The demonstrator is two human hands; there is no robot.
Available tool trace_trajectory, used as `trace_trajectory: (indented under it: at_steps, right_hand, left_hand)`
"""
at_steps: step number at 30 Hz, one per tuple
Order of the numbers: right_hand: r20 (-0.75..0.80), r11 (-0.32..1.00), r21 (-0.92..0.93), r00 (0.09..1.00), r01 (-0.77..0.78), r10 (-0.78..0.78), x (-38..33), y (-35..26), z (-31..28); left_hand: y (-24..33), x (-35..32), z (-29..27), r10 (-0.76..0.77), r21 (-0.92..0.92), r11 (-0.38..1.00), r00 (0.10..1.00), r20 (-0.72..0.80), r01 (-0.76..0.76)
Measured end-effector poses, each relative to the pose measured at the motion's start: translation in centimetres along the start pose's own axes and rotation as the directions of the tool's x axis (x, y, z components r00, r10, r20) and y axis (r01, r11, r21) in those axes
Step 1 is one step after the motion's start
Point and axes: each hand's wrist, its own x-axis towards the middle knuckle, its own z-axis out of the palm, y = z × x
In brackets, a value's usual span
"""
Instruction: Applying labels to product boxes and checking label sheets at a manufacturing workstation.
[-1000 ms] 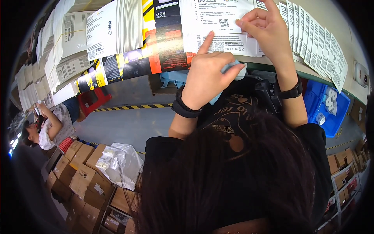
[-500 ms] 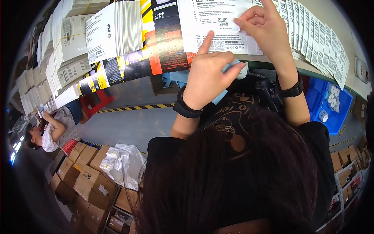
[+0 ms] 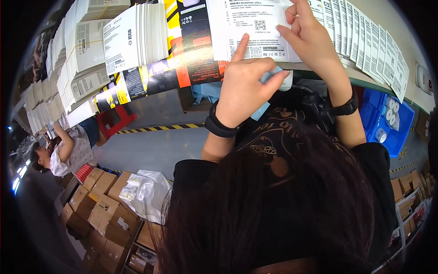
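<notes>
Printed white leaflets [image 3: 237,23] with a square code lie at the table edge, one over another. My left hand [image 3: 246,86] rests over their near edge, its index finger stretched onto the paper and its thumb held apart. Behind that thumb shows a piece of light blue material [image 3: 272,74]; I cannot tell whether the hand touches it. My right hand [image 3: 312,39] is at the leaflets' right side, thumb on the paper and fingers apart from it. Under the leaflets' left side is a black, yellow and orange printed sheet [image 3: 194,48].
A stack of white printed cards [image 3: 132,41] stands left, beside banded bundles [image 3: 86,43]. More cards [image 3: 372,48] fan out right. Below the table are a blue bin [image 3: 401,130] with white rolls and a red stool [image 3: 116,123]. A person [image 3: 64,146] sits far left near cardboard boxes [image 3: 107,212].
My right thumb and fingers have parted from their pinch at the leaflet's edge. The top leaflet now lies lower over the one beneath. My left hand has barely moved.
</notes>
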Motion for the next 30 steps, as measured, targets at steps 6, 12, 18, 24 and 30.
trace_trajectory:
  at_steps: [6, 12, 18, 24, 30]
  right_hand:
    - [-0.014, 0.739, -0.486, 0.850, -0.466, 0.527, -0.4, -2.2, -0.7]
    - [-0.012, 0.762, -0.461, 0.861, -0.455, 0.508, 0.4, -2.9, -0.6]
    - [-0.054, 0.739, -0.424, 0.829, -0.524, 0.557, 0.1, -0.8, -0.8]
    - [-0.168, 0.680, -0.613, 0.908, -0.402, 0.384, -0.2, 1.4, -0.1]
    - [-0.047, 0.846, -0.148, 0.858, -0.512, 0.512, -1.0, -1.9, -0.6]
  left_hand:
    - [0.1, -0.2, 0.2, 0.036, 0.102, 0.994, 0.999, 0.026, -0.039]
    - [0.2, -0.2, 0.4, 0.043, 0.100, 0.994, 0.999, 0.006, -0.043]
    - [0.2, -0.2, 0.7, 0.064, 0.092, 0.994, 0.998, -0.029, -0.061]
    - [1.2, -0.3, 0.2, 0.060, 0.124, 0.991, 0.998, -0.012, -0.058]
    - [1.5, -1.1, -0.7, -0.080, 0.129, 0.988, 0.997, -0.009, 0.080]
